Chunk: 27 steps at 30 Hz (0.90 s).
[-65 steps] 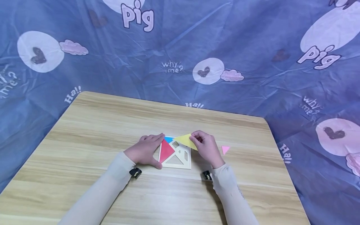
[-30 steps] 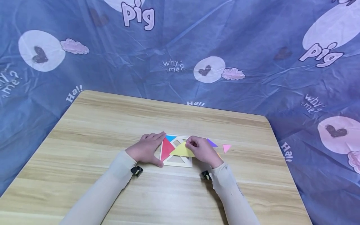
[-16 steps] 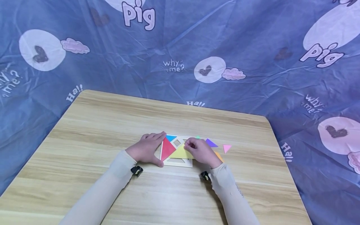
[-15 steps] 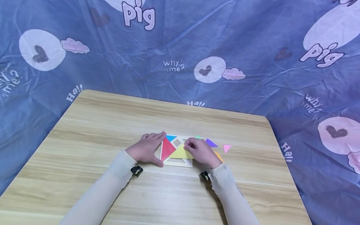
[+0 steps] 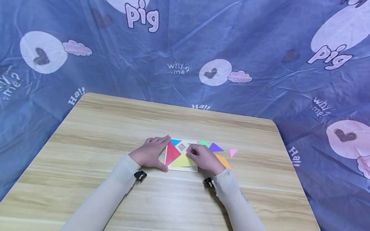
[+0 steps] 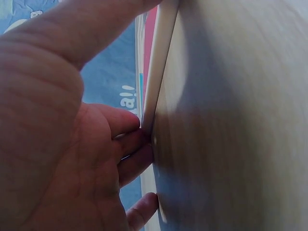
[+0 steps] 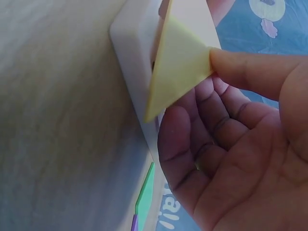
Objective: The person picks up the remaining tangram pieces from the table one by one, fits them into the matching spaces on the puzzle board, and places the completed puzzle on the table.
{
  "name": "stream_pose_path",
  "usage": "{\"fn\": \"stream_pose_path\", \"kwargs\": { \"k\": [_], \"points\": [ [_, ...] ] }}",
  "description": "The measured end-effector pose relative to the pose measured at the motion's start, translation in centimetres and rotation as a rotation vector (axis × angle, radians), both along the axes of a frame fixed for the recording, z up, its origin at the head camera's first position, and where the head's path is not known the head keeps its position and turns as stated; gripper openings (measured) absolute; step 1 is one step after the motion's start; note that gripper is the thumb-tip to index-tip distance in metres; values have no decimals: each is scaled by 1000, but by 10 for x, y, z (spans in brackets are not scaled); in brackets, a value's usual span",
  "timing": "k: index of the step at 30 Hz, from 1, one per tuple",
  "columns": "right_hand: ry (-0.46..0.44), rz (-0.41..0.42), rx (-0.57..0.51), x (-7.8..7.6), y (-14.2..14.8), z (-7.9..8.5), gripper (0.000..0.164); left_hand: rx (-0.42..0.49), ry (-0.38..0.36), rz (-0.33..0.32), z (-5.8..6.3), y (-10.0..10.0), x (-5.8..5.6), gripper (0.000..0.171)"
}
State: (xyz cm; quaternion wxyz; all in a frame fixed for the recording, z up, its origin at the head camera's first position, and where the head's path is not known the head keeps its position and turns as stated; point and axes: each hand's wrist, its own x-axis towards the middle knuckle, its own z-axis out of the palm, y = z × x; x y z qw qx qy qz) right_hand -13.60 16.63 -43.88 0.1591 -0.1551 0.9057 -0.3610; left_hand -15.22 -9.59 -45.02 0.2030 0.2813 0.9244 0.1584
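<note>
A white tangram board [image 5: 185, 169] lies on the table, with a large red triangle [image 5: 172, 154] on its left side and a blue triangle [image 5: 175, 141] at its far left. My left hand [image 5: 151, 152] spans the board's left edge, thumb at the near corner and fingers at the far one. In the left wrist view its fingertips rest against the board's side. My right hand [image 5: 203, 157] pinches a large yellow triangle [image 7: 180, 62] between thumb and fingers, tilted over the board's near part. A square opening in the board shows beside it; the board's right side is partly hidden.
Right of the board lie a green piece [image 5: 204, 143], a purple triangle [image 5: 215, 147], an orange piece [image 5: 222, 161] and a small pink triangle [image 5: 233, 152]. The wooden table [image 5: 121, 118] ends at a blue printed cloth [image 5: 162, 48] behind it.
My right hand has brought the yellow triangle from the board's far right down to its near side, turning it so its long edge faces me. The left hand has stayed on the board's left edge.
</note>
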Motion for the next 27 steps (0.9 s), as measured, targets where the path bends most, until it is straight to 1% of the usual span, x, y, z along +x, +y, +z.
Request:
{"fn": "stream_pose_path", "kwargs": {
  "k": [5,12,16,27],
  "points": [
    [1,-6,3,1,-2,-2,9,13,2,4,-1,0,1,128],
    [9,-19,9,3,-4,-2,12,22,10,0,-1,0,1,128],
    [12,-11,5,3,-4,-4,14,32,16,-7,-2,0,1,128],
    [16,28,-13,2,-5,-9,9,45,10,-1,0,0,1,128]
  ]
}}
